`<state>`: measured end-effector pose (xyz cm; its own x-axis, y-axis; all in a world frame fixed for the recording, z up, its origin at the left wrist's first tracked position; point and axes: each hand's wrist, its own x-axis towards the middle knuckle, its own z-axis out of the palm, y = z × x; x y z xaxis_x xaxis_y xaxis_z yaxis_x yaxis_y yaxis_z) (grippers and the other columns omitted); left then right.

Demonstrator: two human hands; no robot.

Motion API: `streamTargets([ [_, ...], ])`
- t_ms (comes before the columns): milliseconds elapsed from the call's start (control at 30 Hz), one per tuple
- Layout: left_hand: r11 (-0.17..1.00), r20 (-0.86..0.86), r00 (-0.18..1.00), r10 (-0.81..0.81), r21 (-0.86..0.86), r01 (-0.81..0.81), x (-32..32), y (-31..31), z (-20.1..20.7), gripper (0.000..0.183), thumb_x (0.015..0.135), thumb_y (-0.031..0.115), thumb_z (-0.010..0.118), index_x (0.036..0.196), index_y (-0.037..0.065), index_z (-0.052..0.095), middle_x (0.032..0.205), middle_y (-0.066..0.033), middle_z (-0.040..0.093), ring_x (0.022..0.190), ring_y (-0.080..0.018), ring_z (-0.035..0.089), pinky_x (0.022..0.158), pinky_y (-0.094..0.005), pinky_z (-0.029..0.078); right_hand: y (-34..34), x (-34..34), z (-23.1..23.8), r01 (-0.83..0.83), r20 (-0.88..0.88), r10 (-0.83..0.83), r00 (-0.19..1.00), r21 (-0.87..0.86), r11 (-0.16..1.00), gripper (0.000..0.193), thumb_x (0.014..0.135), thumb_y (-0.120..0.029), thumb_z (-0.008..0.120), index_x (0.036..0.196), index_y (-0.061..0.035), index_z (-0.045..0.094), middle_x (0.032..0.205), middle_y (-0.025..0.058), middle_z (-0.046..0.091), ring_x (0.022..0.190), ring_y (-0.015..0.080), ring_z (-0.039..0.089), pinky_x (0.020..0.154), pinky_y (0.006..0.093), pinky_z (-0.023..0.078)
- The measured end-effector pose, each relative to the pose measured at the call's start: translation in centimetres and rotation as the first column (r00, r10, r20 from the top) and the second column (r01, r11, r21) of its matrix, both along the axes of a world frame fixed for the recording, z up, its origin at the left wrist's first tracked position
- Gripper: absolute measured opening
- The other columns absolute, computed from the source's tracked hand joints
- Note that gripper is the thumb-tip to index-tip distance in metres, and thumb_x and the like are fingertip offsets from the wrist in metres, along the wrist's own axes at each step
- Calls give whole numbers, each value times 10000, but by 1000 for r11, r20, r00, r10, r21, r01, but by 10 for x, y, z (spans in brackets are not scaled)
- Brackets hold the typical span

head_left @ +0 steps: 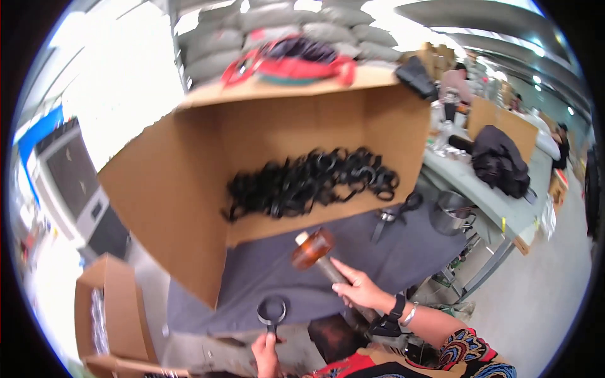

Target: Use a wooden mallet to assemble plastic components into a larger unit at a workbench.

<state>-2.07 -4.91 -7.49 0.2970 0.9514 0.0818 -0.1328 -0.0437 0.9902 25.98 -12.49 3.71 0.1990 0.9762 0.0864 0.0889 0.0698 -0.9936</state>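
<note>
Across the center of the frame, a cardboard box [283,123], on its side, mouth toward the lower edge, left flap splayed to the lower left. Beneath and in front, a gray cloth [413,268], with a band of working room between the box's lower edge and the cloth's near edge, widest at lower right of center. At right, a green table [485,205], near corner angled toward the cloth, a narrow gap between at the lower end. At far left, a gray cabinet [70,183], with pale floor between it and the flap. At lower left, an open carton [135,315], just below the flap. Inside the box, along the lower wall, a tangled heap [302,183] of black rings. On the box's top edge, upper center, a red bag [302,70]. Just below the box's mouth, a mallet [314,249], amber head raised toward upper left. At right of center, near the cloth's edge, a metal pot [449,215]; just left of it, a dark tool [386,217], too blurred to name. At lower center, the right hand [362,290], fingers wrapped around the mallet's handle. Near the bottom edge, the left hand [266,354], thumb and fingers pinching a stem; lower fingers partly hidden. Upright above that thumb, near the cloth's front edge and well apart from the mallet, a single black ring [261,310].
</note>
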Motion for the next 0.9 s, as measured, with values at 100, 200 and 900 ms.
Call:
streamTargets([
  [100,999,-51,999,-10,-54,7,-3,-4,3,375,945,317,512,844,-8,669,754,-69,642,649,-138,545,619,-283,430,6,8,-8,36,-50,-47,998,-197,980,670,925,-124,535,1494,-159,184,731,-1,509,531,67,514,474,239,476],
  [200,996,-21,999,-40,-77,38,-4,-3,2,359,957,268,494,853,-40,647,792,-85,648,742,-163,587,722,-309,466,7,15,-23,-24,-75,12,997,-156,987,676,929,-137,533,1497,-175,168,733,-3,513,554,71,522,498,238,498],
  [900,273,51,280,-959,441,855,-46,-21,174,391,877,381,612,887,2,709,1046,-257,600,1007,-387,552,866,-513,411,3,15,-23,-59,-119,45,992,-116,992,694,931,-109,543,1499,-202,154,775,8,536,600,71,549,545,239,511],
])
